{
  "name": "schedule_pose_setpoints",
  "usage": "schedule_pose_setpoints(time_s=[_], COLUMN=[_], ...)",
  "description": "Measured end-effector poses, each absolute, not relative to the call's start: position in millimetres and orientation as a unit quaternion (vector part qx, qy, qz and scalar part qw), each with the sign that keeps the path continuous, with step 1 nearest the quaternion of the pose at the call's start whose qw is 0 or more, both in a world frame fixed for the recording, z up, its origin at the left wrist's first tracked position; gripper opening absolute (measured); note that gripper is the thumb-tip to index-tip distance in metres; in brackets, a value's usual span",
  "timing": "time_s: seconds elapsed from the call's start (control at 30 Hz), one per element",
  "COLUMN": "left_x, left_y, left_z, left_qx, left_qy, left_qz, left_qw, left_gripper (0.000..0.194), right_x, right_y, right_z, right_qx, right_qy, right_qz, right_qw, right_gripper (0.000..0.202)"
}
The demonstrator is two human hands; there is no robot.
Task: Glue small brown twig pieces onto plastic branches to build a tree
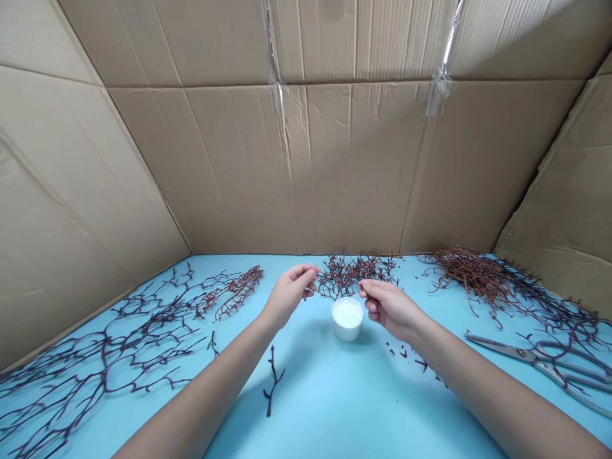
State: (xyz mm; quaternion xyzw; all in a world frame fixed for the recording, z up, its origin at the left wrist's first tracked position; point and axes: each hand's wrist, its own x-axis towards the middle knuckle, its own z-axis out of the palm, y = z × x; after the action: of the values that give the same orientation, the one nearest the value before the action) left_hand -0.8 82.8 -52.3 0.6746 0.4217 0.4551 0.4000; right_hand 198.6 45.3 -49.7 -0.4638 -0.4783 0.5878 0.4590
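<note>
Two closed pinches above blue surface (pixel 373 414): left hand (pixel 289 293) and right hand (pixel 392 309), thumbs against fingers; whether anything held, cannot tell. White cup (pixel 347 320) between hands, toward middle of far edge. Twig cluster (pixel 351 271) along far edge; dark branches (pixel 105 357) along left edge; scissors (pixel 530 354) near right edge.

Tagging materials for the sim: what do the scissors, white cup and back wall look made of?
Scissors: likely steel, grey with a metallic sheen.
White cup: probably plastic, from its smooth white side; coated paper possible.
Back wall: corrugated cardboard, matt brown, by its creases and ribbing.
</note>
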Motion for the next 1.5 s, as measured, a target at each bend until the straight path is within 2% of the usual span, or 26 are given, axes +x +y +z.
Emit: schedule_pose_setpoints(time_s=[0.23, 0.33, 0.47, 0.57, 0.67, 0.8, 0.9, 1.0, 1.23, 1.5], left_x=[16, 24, 31, 33, 34, 38, 43, 46, 48, 52], left_y=[61, 48, 38, 35, 33, 28, 23, 19, 15, 13], left_z=[-44, -38, -36, -37, -37, -37, -38, -39, -36, -34], left_qx=[0.644, 0.626, 0.596, 0.577, 0.562, 0.57, 0.591, 0.599, 0.612, 0.596], left_qy=[0.329, 0.3, 0.3, 0.314, 0.328, 0.386, 0.421, 0.436, 0.469, 0.489], left_qz=[0.447, 0.456, 0.476, 0.494, 0.501, 0.458, 0.409, 0.391, 0.369, 0.364], left_qw=[0.527, 0.558, 0.572, 0.57, 0.57, 0.563, 0.553, 0.547, 0.52, 0.522], left_gripper=[0.033, 0.031, 0.017, 0.015, 0.016, 0.019, 0.024, 0.025, 0.021, 0.021], right_x=[180, 175, 170, 173, 192, 241, 273, 289, 287, 278], right_y=[17, 10, 4, 4, 8, 11, 8, 3, -1, -1], right_z=[-37, -35, -34, -33, -32, -33, -36, -40, -43, -51], right_qx=[-0.378, -0.36, -0.348, -0.35, -0.411, -0.554, -0.619, -0.607, -0.552, -0.518], right_qy=[-0.3, -0.26, -0.238, -0.28, -0.442, -0.605, -0.7, -0.777, -0.826, -0.851], right_qz=[0.754, 0.778, 0.787, 0.774, 0.67, 0.426, 0.255, 0.129, 0.112, 0.09], right_qw=[0.445, 0.444, 0.451, 0.447, 0.433, 0.382, 0.251, 0.104, 0.026, -0.001], right_gripper=[0.013, 0.017, 0.016, 0.017, 0.024, 0.021, 0.019, 0.017, 0.019, 0.018])
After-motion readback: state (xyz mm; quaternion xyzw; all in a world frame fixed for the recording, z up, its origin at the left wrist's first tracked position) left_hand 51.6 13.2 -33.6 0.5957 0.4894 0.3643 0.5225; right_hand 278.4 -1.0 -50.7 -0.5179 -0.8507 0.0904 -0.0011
